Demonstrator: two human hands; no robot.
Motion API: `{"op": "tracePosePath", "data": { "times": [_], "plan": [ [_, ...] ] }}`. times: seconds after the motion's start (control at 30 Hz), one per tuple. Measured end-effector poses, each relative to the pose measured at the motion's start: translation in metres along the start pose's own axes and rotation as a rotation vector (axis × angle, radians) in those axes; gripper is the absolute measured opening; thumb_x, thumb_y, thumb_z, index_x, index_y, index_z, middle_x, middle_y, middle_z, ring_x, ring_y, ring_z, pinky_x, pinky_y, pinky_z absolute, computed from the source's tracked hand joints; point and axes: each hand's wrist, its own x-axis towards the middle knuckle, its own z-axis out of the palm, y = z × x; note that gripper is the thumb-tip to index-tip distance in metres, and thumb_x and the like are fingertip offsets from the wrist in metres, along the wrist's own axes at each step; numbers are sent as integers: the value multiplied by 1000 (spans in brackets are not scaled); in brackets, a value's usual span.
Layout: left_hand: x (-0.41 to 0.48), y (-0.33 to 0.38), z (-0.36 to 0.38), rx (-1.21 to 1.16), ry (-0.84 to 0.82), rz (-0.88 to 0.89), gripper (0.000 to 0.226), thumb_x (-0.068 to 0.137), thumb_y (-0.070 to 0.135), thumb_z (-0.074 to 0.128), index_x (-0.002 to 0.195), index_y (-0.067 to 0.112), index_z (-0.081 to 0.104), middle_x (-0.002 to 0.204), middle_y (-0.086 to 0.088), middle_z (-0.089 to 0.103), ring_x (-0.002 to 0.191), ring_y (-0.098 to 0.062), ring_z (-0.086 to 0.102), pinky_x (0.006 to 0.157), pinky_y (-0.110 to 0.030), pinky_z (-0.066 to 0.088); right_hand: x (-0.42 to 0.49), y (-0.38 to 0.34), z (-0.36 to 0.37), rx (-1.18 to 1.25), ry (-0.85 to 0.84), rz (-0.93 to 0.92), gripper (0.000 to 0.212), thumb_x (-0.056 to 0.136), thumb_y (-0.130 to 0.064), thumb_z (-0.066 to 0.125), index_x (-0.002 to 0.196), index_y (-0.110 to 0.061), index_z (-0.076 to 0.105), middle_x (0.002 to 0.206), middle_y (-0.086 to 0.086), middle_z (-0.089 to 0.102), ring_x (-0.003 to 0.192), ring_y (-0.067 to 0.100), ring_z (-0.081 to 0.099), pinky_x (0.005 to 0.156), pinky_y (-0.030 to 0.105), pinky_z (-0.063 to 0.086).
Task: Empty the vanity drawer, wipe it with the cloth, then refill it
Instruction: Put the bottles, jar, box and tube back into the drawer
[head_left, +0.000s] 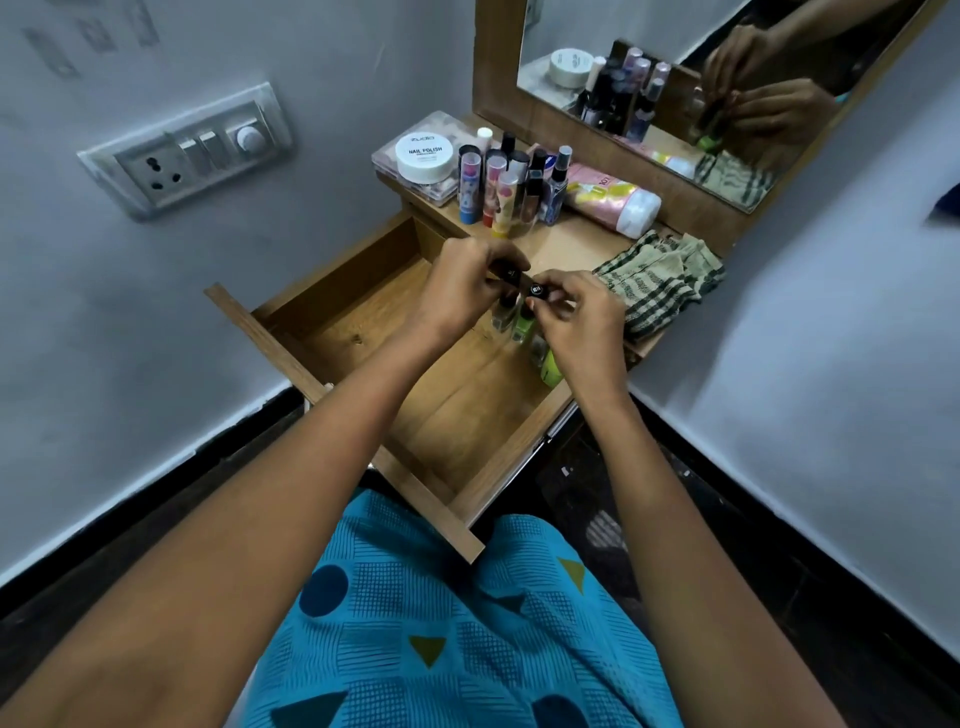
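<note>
The wooden vanity drawer (363, 332) is pulled out wide, its floor mostly bare. Over its far right corner my left hand (462, 291) grips the black cap of a clear nail polish bottle (503, 317). My right hand (582, 327) pinches the black cap of a green nail polish bottle (523, 325) right beside it. Another green bottle (549, 369) lies under my right wrist against the drawer's right wall. The checked green-and-beige cloth (660, 280) lies crumpled on the vanity top to the right.
On the vanity top stand several lipsticks and small bottles (506, 182), a white nail polish remover tub (425, 156) on a clear box, and a pink tube (613, 195) lying flat. A mirror (675, 78) rises behind. A wall socket panel (187, 150) is at left.
</note>
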Motion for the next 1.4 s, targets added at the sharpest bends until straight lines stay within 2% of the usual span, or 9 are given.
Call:
{"op": "tracePosePath", "data": {
  "times": [0.13,0.37,0.47,0.7,0.83,0.93,1.13,1.3,1.4],
  "plan": [
    [0,-18,14,-75,23,-33,23,75,-6,66,97,3,69,95,-9,71,85,-6,61,72,-3,46,-1,10,10,-30,-55,25,26,78,1,66,104,0,66,104,14,64,89,15,58,88,34,53],
    [4,-45,35,-113,11,-61,27,76,-4,66,101,4,67,100,-8,69,93,-9,62,79,-13,49,-2,28,27,-328,-50,-84,26,84,-13,62,110,-9,64,109,6,66,101,20,60,87,32,49],
    [6,-52,42,-133,5,-80,26,77,-5,65,102,4,67,101,-8,69,93,-7,61,78,-8,48,-3,36,34,-448,-3,-123,27,87,-17,59,113,-12,63,112,4,67,103,19,60,85,30,47],
    [12,-61,55,-147,-12,-114,28,79,-1,64,106,6,65,107,-6,67,95,-1,57,80,-1,43,-3,39,42,-564,46,-200,19,82,-12,63,100,-8,68,93,10,71,85,28,65,66,33,52],
    [14,-63,60,-165,-21,-116,27,79,-1,65,104,5,65,106,-7,68,95,-3,58,79,0,42,-4,41,43,-680,110,-247,11,74,-11,72,84,-9,71,76,6,72,69,24,66,54,27,51],
    [15,-63,63,-176,-40,-118,26,79,-2,64,104,5,65,105,-7,68,97,-8,61,81,-5,44,-6,41,45,-753,141,-246,8,70,-13,76,74,-13,70,69,1,70,64,19,64,50,23,47],
    [15,-66,68,-191,-50,-137,24,80,-3,63,103,3,65,107,-9,68,95,-4,57,77,2,42,-6,41,48,-867,131,-216,12,65,-16,79,69,-17,69,68,-4,69,65,16,63,48,21,44],
    [15,-66,69,-227,-56,-156,25,81,-4,62,104,2,64,108,-10,67,100,-11,61,84,-8,44,-6,41,50,-905,137,-225,12,64,-17,80,68,-18,69,69,-5,68,65,16,63,48,20,44],
    [15,-67,70,-246,-58,-175,25,80,-4,62,104,3,65,108,-9,67,100,-11,61,84,-8,44,-6,43,51,-921,125,-227,13,63,-19,81,69,-19,69,71,-6,69,67,15,64,48,21,44]
  ]
}}
